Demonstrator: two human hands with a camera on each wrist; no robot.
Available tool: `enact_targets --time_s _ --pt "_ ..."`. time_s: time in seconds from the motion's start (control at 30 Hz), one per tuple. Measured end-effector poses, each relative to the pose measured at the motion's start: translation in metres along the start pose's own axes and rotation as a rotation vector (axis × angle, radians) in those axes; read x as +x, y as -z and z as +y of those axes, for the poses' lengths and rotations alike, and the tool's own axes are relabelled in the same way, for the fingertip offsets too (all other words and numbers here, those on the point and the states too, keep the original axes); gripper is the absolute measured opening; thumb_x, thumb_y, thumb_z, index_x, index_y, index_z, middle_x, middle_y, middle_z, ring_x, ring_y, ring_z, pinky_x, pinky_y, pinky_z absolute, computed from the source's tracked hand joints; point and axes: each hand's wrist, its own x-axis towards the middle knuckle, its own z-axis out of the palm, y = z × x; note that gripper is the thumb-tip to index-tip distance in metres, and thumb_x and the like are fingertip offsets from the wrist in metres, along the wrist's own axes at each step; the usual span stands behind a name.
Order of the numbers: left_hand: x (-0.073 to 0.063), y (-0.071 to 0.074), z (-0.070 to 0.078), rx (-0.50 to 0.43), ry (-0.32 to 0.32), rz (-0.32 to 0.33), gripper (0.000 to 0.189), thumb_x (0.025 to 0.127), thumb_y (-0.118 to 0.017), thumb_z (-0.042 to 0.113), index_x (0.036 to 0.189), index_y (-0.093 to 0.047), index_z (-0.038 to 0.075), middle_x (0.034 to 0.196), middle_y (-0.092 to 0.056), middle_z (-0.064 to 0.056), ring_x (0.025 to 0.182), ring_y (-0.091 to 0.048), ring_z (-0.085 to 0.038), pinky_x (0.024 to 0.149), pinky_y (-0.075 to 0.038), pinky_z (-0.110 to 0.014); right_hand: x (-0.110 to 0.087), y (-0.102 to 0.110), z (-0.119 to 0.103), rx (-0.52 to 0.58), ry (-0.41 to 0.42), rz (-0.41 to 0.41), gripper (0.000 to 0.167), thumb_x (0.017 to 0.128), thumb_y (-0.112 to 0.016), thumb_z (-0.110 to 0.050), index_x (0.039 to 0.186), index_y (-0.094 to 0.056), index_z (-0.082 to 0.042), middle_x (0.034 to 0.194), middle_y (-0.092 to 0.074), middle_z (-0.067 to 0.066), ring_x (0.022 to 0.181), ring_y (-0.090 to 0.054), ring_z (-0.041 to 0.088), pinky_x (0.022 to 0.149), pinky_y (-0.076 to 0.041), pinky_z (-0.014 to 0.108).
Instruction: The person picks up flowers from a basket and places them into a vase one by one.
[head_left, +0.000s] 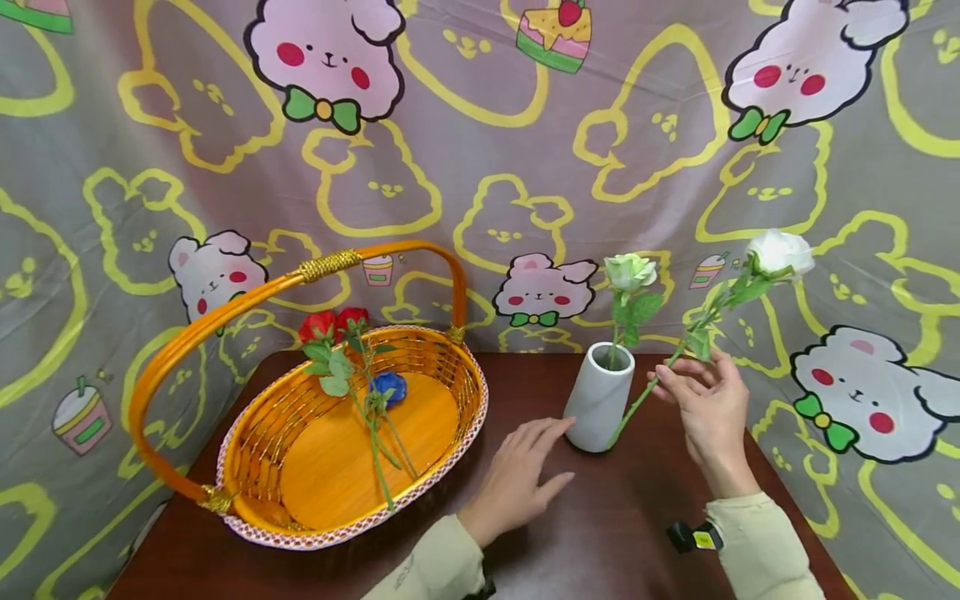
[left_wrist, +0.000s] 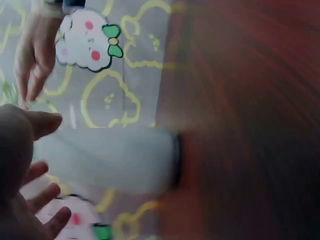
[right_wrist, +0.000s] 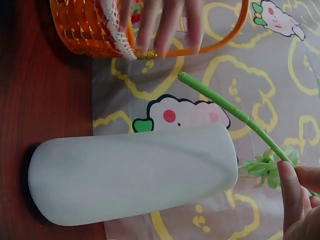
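A white artificial rose [head_left: 780, 254] leans up and to the right, its green stem [right_wrist: 225, 104] pinched between the thumb and fingers of my right hand [head_left: 708, 404]. The stem's cut end points down and left, in front of the white vase in the head view. That vase [head_left: 600, 400] stands upright on the table and holds a pale green rose [head_left: 630, 273]. My left hand [head_left: 521, 475] is just left of the vase with fingers extended and nothing in its grasp; in the left wrist view its fingers [left_wrist: 47, 197] spread near the vase's side.
An orange woven basket [head_left: 480, 408] with a tall arched handle [head_left: 330, 265] stands on the left of the dark table [head_left: 600, 525]. Inside lie red roses [head_left: 318, 327] and a blue rose [head_left: 390, 388]. A patterned cloth [head_left: 465, 108] hangs behind and at the sides.
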Motion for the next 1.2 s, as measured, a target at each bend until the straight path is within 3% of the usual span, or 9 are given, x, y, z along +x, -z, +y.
enact_targets --time_s 0.1,0.17,0.3,0.47,0.6,0.8,1.03,1.2 --pt "0.025 -0.022 -0.012 -0.166 0.15 -0.051 0.091 0.092 -0.08 0.033 0.164 -0.024 0.024 0.157 -0.045 -0.001 0.142 -0.048 -0.021 0.112 -0.045 -0.045 0.001 0.002 0.0 -0.012 -0.011 0.006 0.055 0.085 -0.076 0.011 0.132 -0.053 -0.006 0.092 -0.066 0.005 0.076 -0.078 0.016 0.066 -0.061 0.029" --pt "0.042 -0.032 -0.021 -0.254 0.21 -0.078 0.102 0.089 -0.084 0.031 0.166 -0.016 0.024 0.162 -0.04 -0.003 0.146 -0.045 -0.023 0.115 -0.043 -0.047 0.002 0.003 0.0 -0.03 -0.014 0.015 0.055 0.085 -0.077 0.01 0.131 -0.053 -0.007 0.093 -0.065 0.005 0.076 -0.078 0.015 0.066 -0.061 0.028" --pt "0.071 -0.052 -0.037 -0.438 0.283 -0.138 0.12 0.083 -0.09 0.031 0.166 -0.004 0.031 0.167 -0.032 -0.003 0.152 -0.037 -0.024 0.117 -0.04 -0.049 0.004 0.007 0.0 -0.042 -0.018 0.033 0.056 0.086 -0.077 0.009 0.133 -0.053 -0.007 0.094 -0.064 0.005 0.076 -0.078 0.014 0.065 -0.061 0.027" --pt "0.088 -0.081 -0.044 -0.612 0.335 -0.194 0.131 0.078 -0.093 0.031 0.166 0.005 0.036 0.171 -0.024 0.002 0.153 -0.035 -0.018 0.12 -0.036 -0.047 0.003 0.011 0.002 -0.05 -0.026 0.014 0.056 0.087 -0.077 0.007 0.136 -0.052 -0.006 0.094 -0.064 0.005 0.078 -0.079 0.015 0.067 -0.061 0.028" --pt "0.093 -0.088 -0.044 -0.594 0.335 -0.182 0.127 0.082 -0.091 0.028 0.166 0.004 0.033 0.171 -0.024 0.0 0.148 -0.04 -0.021 0.117 -0.039 -0.048 0.002 0.013 0.003 -0.053 -0.02 0.0 0.049 0.087 -0.076 0.007 0.128 -0.055 -0.009 0.094 -0.064 0.005 0.079 -0.079 0.016 0.067 -0.061 0.028" --pt "0.095 -0.087 -0.045 -0.526 0.306 -0.15 0.121 0.082 -0.091 0.027 0.167 -0.005 0.032 0.159 -0.04 -0.005 0.139 -0.048 -0.021 0.114 -0.042 -0.046 0.003 0.014 0.0 -0.054 0.007 0.011 0.047 0.087 -0.076 0.01 0.124 -0.055 -0.009 0.093 -0.065 0.005 0.076 -0.079 0.015 0.067 -0.061 0.029" --pt "0.086 -0.082 -0.044 -0.39 0.346 -0.073 0.115 0.078 -0.092 0.038 0.164 -0.017 0.025 0.151 -0.047 -0.004 0.134 -0.051 -0.022 0.111 -0.044 -0.047 0.002 0.009 0.0 -0.02 0.007 -0.014 0.049 0.087 -0.076 0.01 0.128 -0.053 -0.002 0.093 -0.065 0.007 0.076 -0.079 0.016 0.067 -0.061 0.031" --pt "0.077 -0.078 -0.042 -0.268 0.374 -0.001 0.117 0.073 -0.093 0.049 0.162 -0.022 0.024 0.141 -0.051 -0.004 0.124 -0.054 -0.022 0.101 -0.049 -0.045 0.002 0.002 0.001 -0.008 -0.009 -0.025 0.048 0.087 -0.076 0.009 0.127 -0.052 -0.001 0.09 -0.066 0.004 0.076 -0.079 0.018 0.067 -0.062 0.03"
